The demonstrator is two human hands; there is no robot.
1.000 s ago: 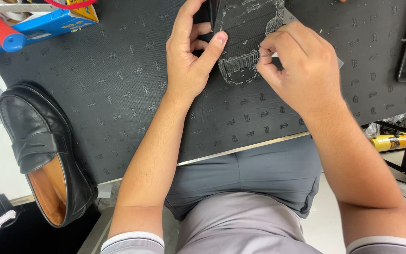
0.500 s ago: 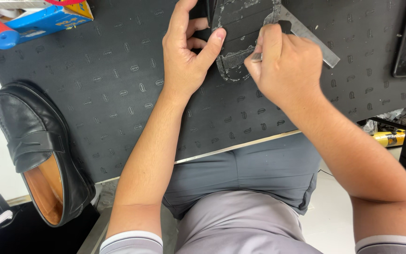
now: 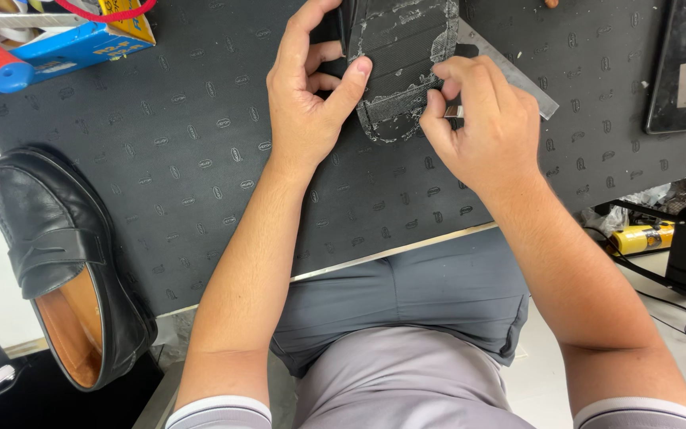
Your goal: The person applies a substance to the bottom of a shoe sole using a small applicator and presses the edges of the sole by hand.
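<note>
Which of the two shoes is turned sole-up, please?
The shoe held between both hands at the mat's far edge; the black loafer at left lies opening-up, untouched.

Open dark mat [image 3: 160, 175] across bench middle, left of left hand [image 3: 307, 103]: clear passage there. Black loafer [image 3: 57, 262] blocks near-left edge. Blue box [image 3: 49, 48] crowds far-left corner. Metal ruler [image 3: 517, 79] lies far, just right of right hand [image 3: 486, 127]. Black frame [image 3: 680, 71] closes far-right.

sole: we've got a black shoe sole [image 3: 401, 56] lying bottom-up on the dark mat, heel end toward us
surface: ribbed, with crusty whitish glue patches around the edges
position: top centre, partly cut off by the frame
</note>
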